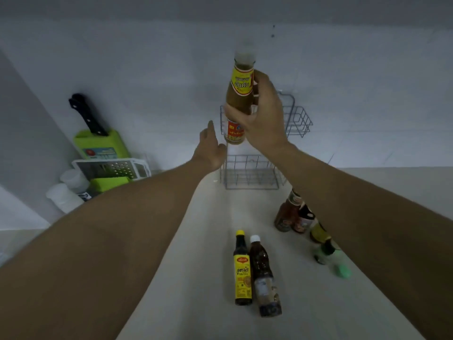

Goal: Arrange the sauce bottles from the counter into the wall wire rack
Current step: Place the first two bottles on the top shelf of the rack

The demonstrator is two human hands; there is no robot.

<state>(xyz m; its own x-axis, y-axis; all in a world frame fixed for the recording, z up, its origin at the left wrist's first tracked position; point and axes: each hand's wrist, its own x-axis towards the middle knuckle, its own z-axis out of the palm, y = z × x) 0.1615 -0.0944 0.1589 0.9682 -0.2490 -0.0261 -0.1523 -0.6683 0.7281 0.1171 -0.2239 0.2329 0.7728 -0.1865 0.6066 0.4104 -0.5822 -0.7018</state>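
My right hand (261,119) grips a tall brown sauce bottle (240,94) with a yellow and red label, held upright at the upper tier of the white wall wire rack (297,119). My left hand (210,148) is open beside the rack's left edge, fingers apart, holding nothing. The rack's lower tier (250,173) holds no bottles. On the counter stand a yellow-capped dark bottle (242,268) and a white-capped dark bottle (264,278) side by side. A cluster of several more bottles (291,214) stands at the right, partly hidden by my right forearm.
At the left against the wall are a green knife block with a black-handled knife (98,138), a white and green grater (112,170) and white plastic containers (71,190). A green-capped bottle (331,258) lies near my right arm. The pale counter (196,278) stretches toward me.
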